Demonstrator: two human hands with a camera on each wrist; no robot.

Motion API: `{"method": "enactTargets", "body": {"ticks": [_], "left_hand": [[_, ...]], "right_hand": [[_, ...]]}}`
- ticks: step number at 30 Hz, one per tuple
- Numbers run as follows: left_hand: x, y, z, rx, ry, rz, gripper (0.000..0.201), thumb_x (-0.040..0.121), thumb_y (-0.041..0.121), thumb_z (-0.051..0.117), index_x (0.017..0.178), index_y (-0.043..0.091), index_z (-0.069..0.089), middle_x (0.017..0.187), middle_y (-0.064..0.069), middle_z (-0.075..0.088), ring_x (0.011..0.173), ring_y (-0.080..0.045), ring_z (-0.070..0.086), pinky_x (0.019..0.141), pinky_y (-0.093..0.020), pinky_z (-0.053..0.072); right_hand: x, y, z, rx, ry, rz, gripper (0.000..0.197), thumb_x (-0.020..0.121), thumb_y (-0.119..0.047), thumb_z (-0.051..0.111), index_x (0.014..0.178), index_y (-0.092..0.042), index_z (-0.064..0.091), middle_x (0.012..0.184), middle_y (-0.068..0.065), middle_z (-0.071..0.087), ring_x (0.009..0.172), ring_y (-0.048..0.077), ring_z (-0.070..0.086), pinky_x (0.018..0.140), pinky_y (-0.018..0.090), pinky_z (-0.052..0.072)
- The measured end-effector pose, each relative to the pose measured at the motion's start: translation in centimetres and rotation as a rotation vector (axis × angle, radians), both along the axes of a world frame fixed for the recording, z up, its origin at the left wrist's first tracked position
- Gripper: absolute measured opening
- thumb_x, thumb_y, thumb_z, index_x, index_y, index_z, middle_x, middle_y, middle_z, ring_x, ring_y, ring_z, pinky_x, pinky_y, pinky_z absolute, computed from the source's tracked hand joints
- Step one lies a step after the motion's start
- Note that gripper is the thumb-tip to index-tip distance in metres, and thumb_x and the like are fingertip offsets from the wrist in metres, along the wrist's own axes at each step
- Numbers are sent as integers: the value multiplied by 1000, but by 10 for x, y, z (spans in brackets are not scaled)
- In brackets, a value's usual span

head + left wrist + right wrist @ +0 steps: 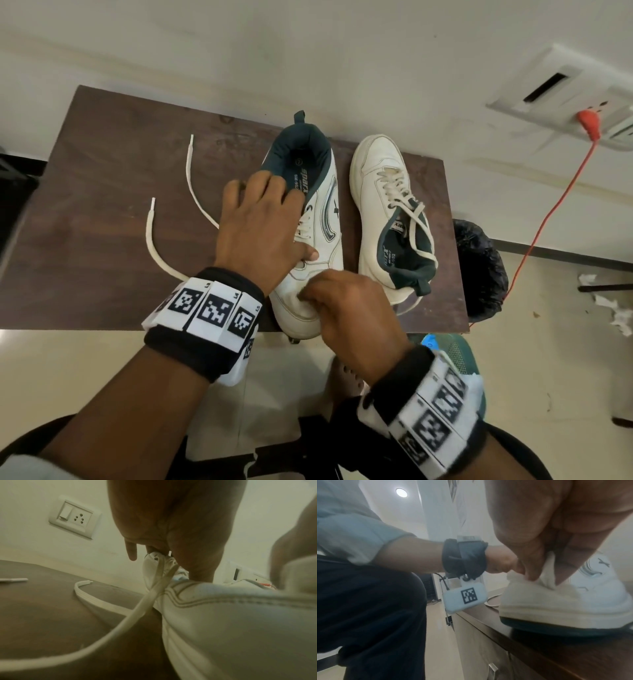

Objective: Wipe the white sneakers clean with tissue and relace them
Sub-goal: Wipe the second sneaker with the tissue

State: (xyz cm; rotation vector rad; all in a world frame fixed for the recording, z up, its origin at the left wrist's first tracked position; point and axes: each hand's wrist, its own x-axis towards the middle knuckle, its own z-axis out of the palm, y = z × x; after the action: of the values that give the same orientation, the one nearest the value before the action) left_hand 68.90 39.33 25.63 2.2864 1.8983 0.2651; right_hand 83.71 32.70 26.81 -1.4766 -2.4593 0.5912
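Note:
A white sneaker with dark green lining [325, 219] lies on the brown table [102, 205], its toe toward me at the front edge. My left hand [263, 219] grips it over the tongue, thumb on its side. The left wrist view shows the same sneaker [223, 615] below that hand [154, 555]. The sneaker's loose lace [154, 246] trails left across the table, and shows as lace [120, 626] up close. My right hand [342, 308] pinches a white tissue [301, 301] against the toe. The right wrist view shows the tissue [547, 577] under its fingers [534, 574]. A second, laced sneaker [380, 192] lies to the right.
A bin lined with a black bag [479, 270] stands just right of the table. A red cable [555, 205] runs from a wall socket [561, 99] down past it. Crumpled tissues [613, 308] lie on the floor at right. A drawer handle [493, 669] sits under the table's front.

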Motion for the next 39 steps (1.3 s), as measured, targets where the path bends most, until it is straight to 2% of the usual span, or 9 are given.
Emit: {"method": "enactTargets", "body": {"ticks": [4, 11, 15, 19, 24, 28, 35, 37, 39], "left_hand": [[1, 0, 2, -30, -5, 3, 65, 70, 66, 66, 116, 21, 57, 123, -1, 56, 128, -24, 35, 102, -45, 23], [-1, 0, 4, -73, -20, 44, 57, 74, 63, 64, 114, 23, 57, 118, 1, 61, 125, -23, 35, 101, -44, 23], [0, 2, 3, -71, -17, 72, 55, 72, 66, 64, 104, 22, 59, 107, 2, 64, 116, -23, 39, 95, -43, 25], [3, 2, 4, -91, -11, 90, 52, 72, 67, 64, 96, 21, 59, 99, 1, 64, 108, -23, 41, 90, -42, 26], [1, 0, 6, -59, 10, 135, 53, 75, 68, 61, 92, 17, 56, 89, -5, 66, 103, -27, 45, 91, -44, 23], [1, -3, 6, -80, 58, 197, 58, 78, 70, 55, 97, 15, 55, 87, -8, 68, 105, -31, 49, 98, -46, 14], [5, -2, 8, -126, 83, 228, 61, 79, 70, 55, 99, 12, 55, 88, -11, 69, 107, -32, 51, 103, -46, 19], [2, -3, 9, -93, 73, 230, 59, 79, 68, 56, 94, 11, 54, 86, -12, 69, 100, -33, 55, 102, -44, 24], [-3, -5, 7, -78, 49, 235, 55, 79, 66, 58, 85, 12, 50, 82, -13, 67, 89, -32, 59, 97, -42, 29]], "right_hand": [[10, -13, 5, 1, 9, 27, 24, 62, -2, 64, 81, -12, 76, 79, 4, 71, 69, 21, 68, 62, 29, 57], [8, 18, -20, 95, -29, -381, 16, 78, 3, 63, 83, -8, 74, 83, 7, 68, 71, 23, 64, 64, 30, 52], [12, -9, -20, 70, 84, -522, 20, 77, 6, 64, 83, -11, 74, 82, 2, 71, 75, 16, 65, 70, 22, 48], [10, -40, -23, -57, 280, -713, 22, 79, 3, 66, 83, -17, 73, 79, -5, 71, 74, 7, 64, 68, 23, 53], [12, -22, -24, -17, 295, -765, 19, 80, 2, 64, 88, -11, 75, 85, 0, 71, 79, 13, 64, 75, 29, 54], [12, -12, -24, -18, 294, -823, 17, 84, -3, 64, 93, -12, 76, 89, -2, 73, 81, 8, 64, 79, 21, 52], [-3, -45, -28, -36, 468, -965, 18, 80, -3, 70, 82, -21, 74, 81, -12, 69, 78, -2, 63, 73, 9, 48], [1, -32, -30, 5, 488, -987, 17, 80, -1, 70, 83, -17, 75, 78, -10, 68, 75, -4, 60, 69, 2, 42], [6, -15, -31, 21, 475, -993, 15, 81, -1, 68, 88, -12, 75, 82, -4, 70, 74, -1, 61, 70, 3, 44]]}}
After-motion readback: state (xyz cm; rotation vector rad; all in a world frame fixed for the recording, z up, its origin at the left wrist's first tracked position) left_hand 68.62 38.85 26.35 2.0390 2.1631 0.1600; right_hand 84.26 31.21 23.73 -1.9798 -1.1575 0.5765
